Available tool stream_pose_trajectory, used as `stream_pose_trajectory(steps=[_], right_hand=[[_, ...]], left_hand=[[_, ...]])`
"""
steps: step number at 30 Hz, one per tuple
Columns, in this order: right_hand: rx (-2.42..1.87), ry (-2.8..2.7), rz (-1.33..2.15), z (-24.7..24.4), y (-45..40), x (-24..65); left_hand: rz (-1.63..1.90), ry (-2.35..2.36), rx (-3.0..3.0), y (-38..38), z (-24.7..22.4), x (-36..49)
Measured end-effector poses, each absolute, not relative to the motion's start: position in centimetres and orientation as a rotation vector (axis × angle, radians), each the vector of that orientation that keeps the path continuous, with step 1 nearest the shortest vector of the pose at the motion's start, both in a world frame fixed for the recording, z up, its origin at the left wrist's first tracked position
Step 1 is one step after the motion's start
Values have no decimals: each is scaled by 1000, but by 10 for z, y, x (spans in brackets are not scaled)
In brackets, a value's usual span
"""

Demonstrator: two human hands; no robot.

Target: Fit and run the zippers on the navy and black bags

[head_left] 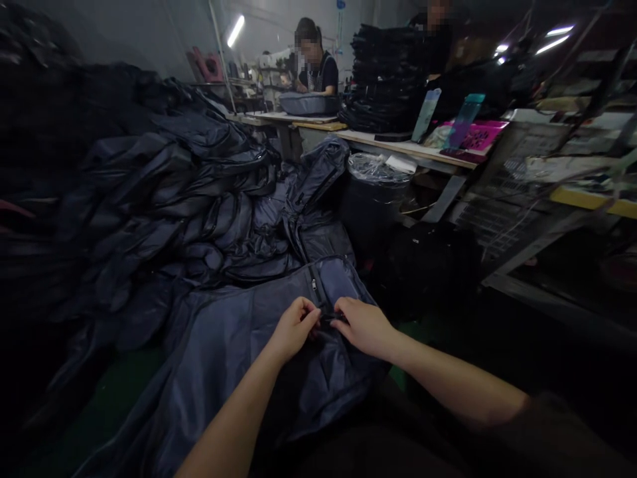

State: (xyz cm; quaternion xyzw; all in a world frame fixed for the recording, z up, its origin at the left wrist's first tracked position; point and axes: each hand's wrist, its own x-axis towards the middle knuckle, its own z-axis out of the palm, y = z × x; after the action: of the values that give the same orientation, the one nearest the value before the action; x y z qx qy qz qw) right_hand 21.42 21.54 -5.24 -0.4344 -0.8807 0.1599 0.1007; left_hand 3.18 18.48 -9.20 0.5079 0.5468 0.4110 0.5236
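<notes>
"While the bag pile (184, 179) sits at ten o'clock, where's the blue bag (226, 332)?"
"Six o'clock, with left hand (293, 325) and right hand (364, 322) over it, fingers seemingly pinching a dark strip (328, 317), though shadow blurs detail."

Exposure: dim | Light: white tube (235, 30) above the table's (428, 155) left end; more tubes (560, 31) beyond its right end | Glare: glints on clear plastic (368, 166) below the front edge; dull sheen on the bag (219, 332) | Shadow: near-black beneath the table | Blur: smeared, stretched frame sides; pixelation over two people (327, 74)
</notes>
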Motion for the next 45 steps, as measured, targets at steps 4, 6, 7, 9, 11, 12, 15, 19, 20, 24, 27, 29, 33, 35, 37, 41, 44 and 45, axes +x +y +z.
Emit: stream_pose_trajectory(steps=[4, 6, 7, 9, 11, 12, 15, 19, 20, 24, 27, 29, 33, 35, 37, 41, 44, 45], right_hand=[[-1271, -2672, 334, -66, 213, 209], [-1269, -2687, 292, -69, 211, 209], [-1273, -2684, 289, -69, 210, 210], [-1297, -2639, 326, -71, 208, 211], [-1353, -2525, 428, -74, 206, 213], [-1394, -2444, 507, -75, 205, 214], [-1521, -2192, 818, -83, 204, 217], [-1549, -2061, 1115, -98, 210, 215], [-1539, -2070, 1140, -102, 212, 214], [-1494, -2111, 1146, -110, 213, 213], [-1469, -2103, 1134, -111, 209, 213], [-1458, -2070, 1126, -109, 206, 213], [-1481, -2069, 955, -103, 200, 214], [-1498, -2133, 800, -99, 196, 213], [-1497, -2213, 667, -95, 194, 212], [-1483, -2412, 439, -92, 193, 205], [-1513, -2580, 251, -91, 194, 199], [-1527, -2624, 198, -90, 195, 198]], left_hand=[[993, 1273, 1195, 181, -95, 35], [1001, 1266, 1193, 180, -98, 36], [1010, 1270, 1193, 181, -99, 36], [1059, 1312, 1186, 185, -102, 33], [1153, 1408, 1170, 190, -106, 27], [1202, 1463, 1167, 193, -108, 24], [1233, 1562, 1236, 199, -114, 18], [1033, 1541, 1507, 198, -116, 22], [977, 1534, 1574, 198, -116, 24], [773, 1550, 1739, 206, -116, 28], [639, 1587, 1780, 218, -119, 29], [568, 1594, 1783, 224, -120, 30], [518, 1572, 1740, 226, -122, 26], [522, 1542, 1690, 225, -123, 22], [539, 1510, 1628, 224, -124, 17], [596, 1470, 1509, 223, -129, 11], [648, 1458, 1450, 222, -132, 9], [670, 1459, 1436, 221, -133, 10]])
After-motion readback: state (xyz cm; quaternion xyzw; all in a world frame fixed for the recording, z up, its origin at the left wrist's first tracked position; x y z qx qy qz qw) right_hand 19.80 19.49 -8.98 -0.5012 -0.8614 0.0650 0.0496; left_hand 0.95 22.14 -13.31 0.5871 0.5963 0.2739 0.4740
